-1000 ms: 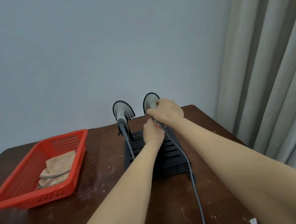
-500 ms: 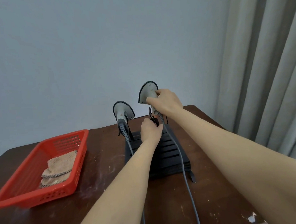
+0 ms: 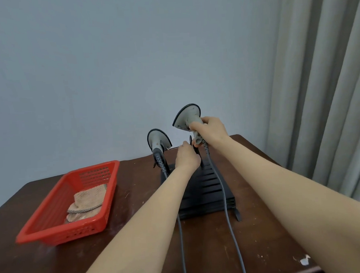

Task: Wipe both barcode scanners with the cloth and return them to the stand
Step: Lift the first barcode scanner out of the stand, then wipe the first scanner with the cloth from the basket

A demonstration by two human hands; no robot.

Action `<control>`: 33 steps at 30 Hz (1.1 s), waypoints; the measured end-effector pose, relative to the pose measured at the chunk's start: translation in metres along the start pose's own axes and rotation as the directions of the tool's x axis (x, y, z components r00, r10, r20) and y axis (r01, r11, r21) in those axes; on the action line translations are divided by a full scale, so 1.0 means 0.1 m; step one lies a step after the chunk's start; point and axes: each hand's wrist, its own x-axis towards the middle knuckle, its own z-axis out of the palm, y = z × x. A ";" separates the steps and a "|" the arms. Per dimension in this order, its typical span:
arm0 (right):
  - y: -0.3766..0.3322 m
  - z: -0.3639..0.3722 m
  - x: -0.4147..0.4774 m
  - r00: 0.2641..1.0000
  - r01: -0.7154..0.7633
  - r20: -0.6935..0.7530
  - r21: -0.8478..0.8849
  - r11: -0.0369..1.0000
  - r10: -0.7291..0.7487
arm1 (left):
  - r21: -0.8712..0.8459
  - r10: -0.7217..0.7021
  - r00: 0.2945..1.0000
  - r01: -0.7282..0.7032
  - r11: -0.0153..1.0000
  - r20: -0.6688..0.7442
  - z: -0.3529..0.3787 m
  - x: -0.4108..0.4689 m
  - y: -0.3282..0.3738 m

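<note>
Two grey barcode scanners with black rims stand at the back of the black slotted stand (image 3: 211, 184). The left scanner (image 3: 158, 140) sits upright in its holder. My right hand (image 3: 210, 130) grips the handle of the right scanner (image 3: 187, 117), which is lifted above its black holder and tilted left. My left hand (image 3: 186, 157) holds that holder's clip just below the scanner's handle. Grey cables (image 3: 226, 200) trail from both scanners toward me. The tan cloth (image 3: 87, 200) lies in the red basket (image 3: 54, 228) at the left.
The stand and basket rest on a dark brown wooden table (image 3: 138, 238) against a grey wall. Grey curtains (image 3: 322, 87) hang at the right, beside the table's right edge. A white chip (image 3: 304, 261) marks the table near the front right.
My right hand has raised the right scanner up out of its holder and tipped it left. My left hand stayed at the holder's clip. The left scanner has not moved.
</note>
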 end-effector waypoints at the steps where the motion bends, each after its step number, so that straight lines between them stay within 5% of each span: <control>1: -0.01 -0.01 -0.03 1.000 -0.004 0.007 0.020 1.000 0.004 | -0.006 0.000 1.000 -0.001 1.000 -0.020 -0.07 -0.02 0.02; 6: -0.06 -0.09 -0.25 0.997 -0.006 0.076 0.224 0.974 -0.011 | -0.253 -0.035 0.995 0.012 0.967 -0.090 -0.46 -0.14 0.09; 12: -0.05 -0.15 -0.56 0.989 -0.020 0.144 0.372 0.928 -0.036 | -0.654 -0.169 0.977 0.045 0.755 -0.127 -0.83 -0.40 0.07; 17: 0.01 -0.21 -0.77 0.978 -0.035 0.198 0.449 0.893 -0.061 | -0.833 -0.202 0.977 0.164 0.529 0.064 -1.09 -0.60 0.00; 21: 0.07 -0.22 -0.91 0.962 -0.025 0.251 0.465 0.885 -0.104 | -0.903 -0.186 0.959 0.266 0.337 0.213 -1.15 -0.69 -0.02; 27: 0.14 -0.25 -0.99 0.925 -0.026 0.351 0.448 0.894 -0.149 | -0.965 -0.197 0.953 0.249 0.081 0.229 -1.09 -0.80 0.05; 33: 0.12 -0.31 -0.92 0.858 -0.107 0.503 0.371 0.923 -0.103 | -0.956 -0.204 0.934 0.290 -0.052 0.294 -0.99 -0.91 0.06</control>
